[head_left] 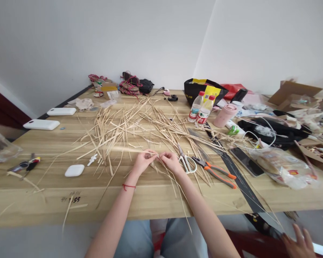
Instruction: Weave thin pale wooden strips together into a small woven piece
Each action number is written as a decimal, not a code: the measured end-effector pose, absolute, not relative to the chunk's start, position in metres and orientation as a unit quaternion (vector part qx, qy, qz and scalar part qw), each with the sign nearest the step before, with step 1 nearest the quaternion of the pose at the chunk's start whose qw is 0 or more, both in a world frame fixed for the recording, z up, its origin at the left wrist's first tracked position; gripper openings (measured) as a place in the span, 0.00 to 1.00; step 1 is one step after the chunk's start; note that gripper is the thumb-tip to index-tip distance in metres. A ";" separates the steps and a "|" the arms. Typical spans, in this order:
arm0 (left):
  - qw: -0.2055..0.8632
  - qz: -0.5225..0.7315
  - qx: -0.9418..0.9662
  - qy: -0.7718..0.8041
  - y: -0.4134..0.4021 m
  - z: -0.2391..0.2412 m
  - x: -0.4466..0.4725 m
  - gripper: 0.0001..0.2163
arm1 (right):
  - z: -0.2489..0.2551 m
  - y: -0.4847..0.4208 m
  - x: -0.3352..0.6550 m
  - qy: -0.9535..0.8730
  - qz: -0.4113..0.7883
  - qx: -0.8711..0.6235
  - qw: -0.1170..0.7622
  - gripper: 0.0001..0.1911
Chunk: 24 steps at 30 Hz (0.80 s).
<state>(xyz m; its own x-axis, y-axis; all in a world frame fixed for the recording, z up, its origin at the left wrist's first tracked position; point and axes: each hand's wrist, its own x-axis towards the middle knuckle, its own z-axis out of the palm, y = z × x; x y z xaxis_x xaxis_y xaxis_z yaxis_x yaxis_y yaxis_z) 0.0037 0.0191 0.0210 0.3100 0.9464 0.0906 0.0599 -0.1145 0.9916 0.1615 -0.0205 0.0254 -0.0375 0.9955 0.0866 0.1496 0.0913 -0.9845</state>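
Note:
My left hand (pixel 144 161) and my right hand (pixel 170 161) meet over the middle of the wooden table, fingertips almost touching. Both pinch thin, pale straw strips (pixel 156 155); some trail down past my right wrist toward the table's front edge. A long strip (pixel 118 148) runs leftward from my left fingers. Beyond my hands spreads a loose heap of flat straw strips (pixel 110 127). Just right of my right hand lie white-handled scissors (pixel 187 164), and beside them orange-and-grey pliers (pixel 218 172). How the strips cross between my fingertips is too small to tell.
Two bottles (pixel 195 107), a pink cup (pixel 225 115) and a black bag (pixel 191 91) stand at the back right. A phone (pixel 247 162) lies right of the pliers. A white case (pixel 74 170) sits at left. Another person's hand (pixel 298 242) shows at bottom right.

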 end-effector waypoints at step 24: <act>0.194 0.364 0.843 0.345 0.003 0.031 -0.003 0.11 | 0.016 -0.012 0.164 -0.544 0.432 -0.500 0.517 0.10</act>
